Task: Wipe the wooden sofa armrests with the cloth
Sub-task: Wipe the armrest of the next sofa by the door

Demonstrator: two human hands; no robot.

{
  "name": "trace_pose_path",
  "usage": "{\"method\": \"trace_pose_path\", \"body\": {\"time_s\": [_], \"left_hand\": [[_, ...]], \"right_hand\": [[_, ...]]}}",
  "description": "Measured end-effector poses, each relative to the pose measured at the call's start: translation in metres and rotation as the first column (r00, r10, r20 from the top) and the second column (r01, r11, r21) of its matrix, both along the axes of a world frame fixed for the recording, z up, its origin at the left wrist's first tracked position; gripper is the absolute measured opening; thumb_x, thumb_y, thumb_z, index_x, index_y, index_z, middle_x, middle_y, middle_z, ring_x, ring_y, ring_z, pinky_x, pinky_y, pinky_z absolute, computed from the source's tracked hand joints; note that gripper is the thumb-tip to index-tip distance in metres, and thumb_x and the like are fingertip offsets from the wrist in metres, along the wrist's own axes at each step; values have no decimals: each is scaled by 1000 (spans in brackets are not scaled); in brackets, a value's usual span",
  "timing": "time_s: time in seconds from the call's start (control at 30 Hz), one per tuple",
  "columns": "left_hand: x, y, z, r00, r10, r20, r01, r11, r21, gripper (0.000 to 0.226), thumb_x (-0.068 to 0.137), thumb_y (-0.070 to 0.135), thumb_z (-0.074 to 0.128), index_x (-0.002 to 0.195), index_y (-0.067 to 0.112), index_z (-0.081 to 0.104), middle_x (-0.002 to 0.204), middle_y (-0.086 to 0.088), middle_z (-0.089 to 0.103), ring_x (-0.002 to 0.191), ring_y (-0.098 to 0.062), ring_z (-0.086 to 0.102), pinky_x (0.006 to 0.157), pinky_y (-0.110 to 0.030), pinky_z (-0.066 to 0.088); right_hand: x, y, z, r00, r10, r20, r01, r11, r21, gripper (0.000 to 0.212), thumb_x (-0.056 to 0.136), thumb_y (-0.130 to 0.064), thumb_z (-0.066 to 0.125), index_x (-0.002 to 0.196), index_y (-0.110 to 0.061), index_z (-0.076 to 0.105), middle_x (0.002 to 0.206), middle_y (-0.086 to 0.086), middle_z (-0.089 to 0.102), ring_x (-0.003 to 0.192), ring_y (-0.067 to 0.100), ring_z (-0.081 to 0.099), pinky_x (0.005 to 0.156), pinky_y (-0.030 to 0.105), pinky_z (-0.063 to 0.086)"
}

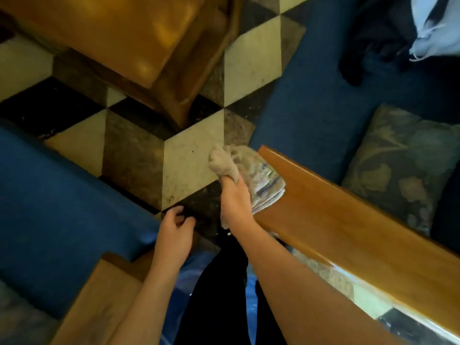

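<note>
- Filling the right side, a blue sofa (311, 100) carries a patterned cushion (403, 165) on its seat.
- Running along that sofa from mid-frame to the lower right is the wooden armrest (348, 220), glossy and bare beyond the near end.
- A second blue sofa (49, 207) sits at the left, with its own wooden armrest (99, 302) at the lower left.
- A wooden table (124, 28) stands on the checkered floor (189, 160) at the top.
- The right hand (235, 202) grips the bunched cloth (251, 173), pressing it on the armrest's end.
- The left hand (175, 231) hovers loosely curled, holding nothing.
</note>
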State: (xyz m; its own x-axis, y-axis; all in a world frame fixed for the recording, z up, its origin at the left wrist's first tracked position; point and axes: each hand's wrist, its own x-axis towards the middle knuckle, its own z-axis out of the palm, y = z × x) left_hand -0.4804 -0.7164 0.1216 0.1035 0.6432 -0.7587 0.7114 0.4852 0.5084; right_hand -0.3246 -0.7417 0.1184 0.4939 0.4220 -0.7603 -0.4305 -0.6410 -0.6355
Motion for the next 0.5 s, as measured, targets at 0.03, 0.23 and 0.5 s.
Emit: {"method": "trace_pose_path", "body": {"time_s": [0.03,0.23,0.5], "left_hand": [[-12,1,8,999,54,4,-54,997,-58,19,96,37,60,111,46,58,122,5,63,103,-13,63,90,-37,52],[-37,-11,58,849,525,-60,-518,804,-292,28,104,20,52,125,3,61,101,-14,67,96,-31,65,87,-45,54],[-21,-25,153,-225,925,306,-437,184,-880,79,88,57,64,133,-8,56,137,-31,60,130,-47,56,107,-57,42]], "right_hand": [[7,6,8,979,-105,-174,109,994,15,30,106,-31,48,132,-22,57,127,3,60,119,20,52,100,36,44],[13,9,88,638,-295,-711,461,886,46,26,97,-31,65,114,-13,69,114,19,77,111,41,68,105,59,50],[3,15,194,463,-31,-886,474,853,218,41,97,-29,56,133,-11,61,127,25,70,114,45,69,106,61,45]]}}
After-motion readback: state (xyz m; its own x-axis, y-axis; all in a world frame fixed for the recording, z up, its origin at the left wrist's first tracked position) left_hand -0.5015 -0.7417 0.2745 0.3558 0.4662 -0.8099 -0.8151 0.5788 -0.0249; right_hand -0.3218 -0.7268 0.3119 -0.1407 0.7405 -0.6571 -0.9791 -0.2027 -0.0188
